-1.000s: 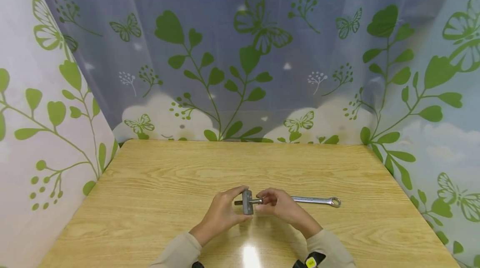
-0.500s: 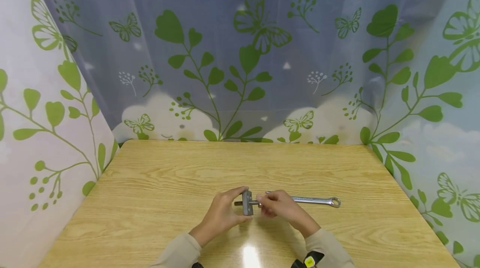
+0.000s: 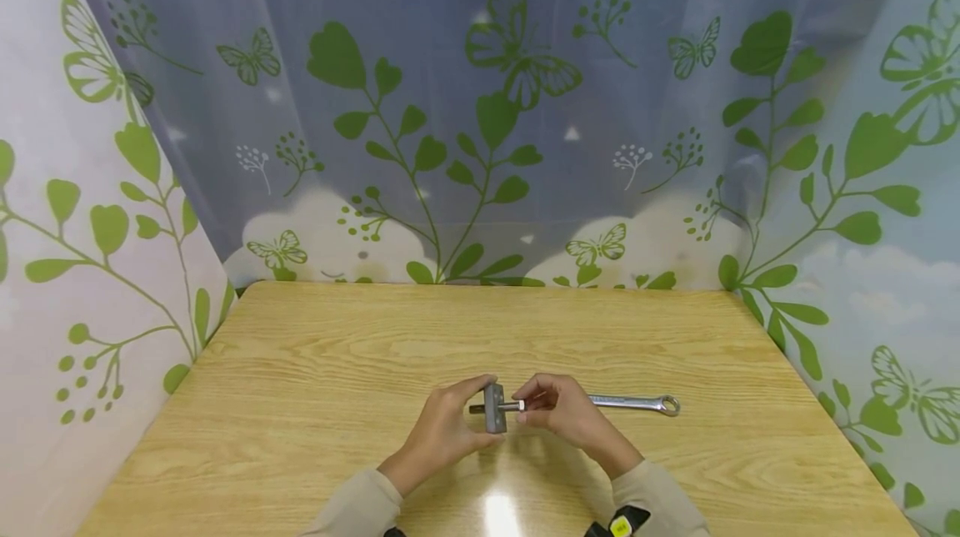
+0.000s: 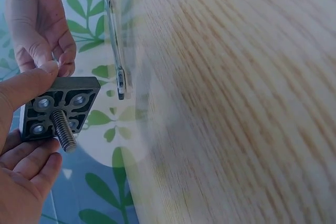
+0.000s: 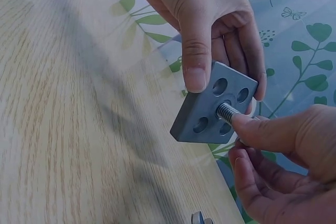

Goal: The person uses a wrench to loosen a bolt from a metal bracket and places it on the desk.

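Note:
Near the front middle of the table in the head view, my left hand (image 3: pixel 441 430) holds a grey square metal plate (image 3: pixel 493 409) by its opposite edges, thumb on one and fingers on the other. Holes sit near the plate's corners. A threaded bolt (image 5: pixel 227 110) passes through its centre, and the bolt's far end (image 4: pixel 64 132) sticks out on the left side. My right hand (image 3: pixel 561 414) has thumb and fingers at the bolt's head end, pinching it. In the right wrist view, the thumb covers part of the bolt.
A combination wrench (image 3: pixel 633 403) lies on the wooden table (image 3: pixel 360 337) behind and right of my right hand, its open end hidden by that hand. Curtains (image 3: pixel 420 145) printed with leaves and butterflies enclose the table's back and sides.
My right hand rolled its thumb and fingers round the bolt's head, then came back to a spread pinch, showing the head's pale end. My left hand and the plate stay nearly in place.

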A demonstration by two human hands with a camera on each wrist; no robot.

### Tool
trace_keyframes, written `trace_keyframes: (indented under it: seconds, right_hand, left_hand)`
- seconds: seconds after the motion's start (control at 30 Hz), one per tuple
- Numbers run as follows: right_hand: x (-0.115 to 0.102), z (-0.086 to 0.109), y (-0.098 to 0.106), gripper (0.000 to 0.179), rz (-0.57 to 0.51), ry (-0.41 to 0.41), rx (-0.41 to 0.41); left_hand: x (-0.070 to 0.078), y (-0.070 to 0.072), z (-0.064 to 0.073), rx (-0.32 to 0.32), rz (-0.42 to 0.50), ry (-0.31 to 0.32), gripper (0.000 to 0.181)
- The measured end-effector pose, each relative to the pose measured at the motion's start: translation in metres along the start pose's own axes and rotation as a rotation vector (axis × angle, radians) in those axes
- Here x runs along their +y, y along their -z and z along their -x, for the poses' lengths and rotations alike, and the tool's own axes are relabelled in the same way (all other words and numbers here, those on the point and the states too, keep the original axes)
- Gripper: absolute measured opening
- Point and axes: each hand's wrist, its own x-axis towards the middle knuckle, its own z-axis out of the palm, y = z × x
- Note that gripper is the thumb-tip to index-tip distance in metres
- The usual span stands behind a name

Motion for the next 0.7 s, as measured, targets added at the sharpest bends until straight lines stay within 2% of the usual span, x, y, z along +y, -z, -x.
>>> trace_keyframes:
  seconds: [0.1, 0.33, 0.57, 0.7]
  right_hand:
    - [0.0008, -0.0007, 0.0001, 0.027, 0.007, -0.009, -0.010]
    - [0.0011, -0.0010, -0.0003, 0.048, -0.026, -0.121, -0.113]
    - [-0.0049, -0.0008, -0.0027, 0.062, -0.045, -0.186, -0.078]
    - [-0.0057, -0.0012, -0.0039, 0.061, -0.026, -0.202, -0.060]
  left_hand:
    - [-0.0010, -0.0004, 0.0000, -0.001, 0.000, 0.000, 0.071]
    - [-0.0008, 0.0013, 0.0001, 0.001, -0.017, 0.012, 0.072]
    - [0.0006, 0.0022, 0.0003, 0.003, -0.018, 0.011, 0.072]
    - [0.0006, 0.0014, 0.0004, 0.002, -0.007, 0.003, 0.071]
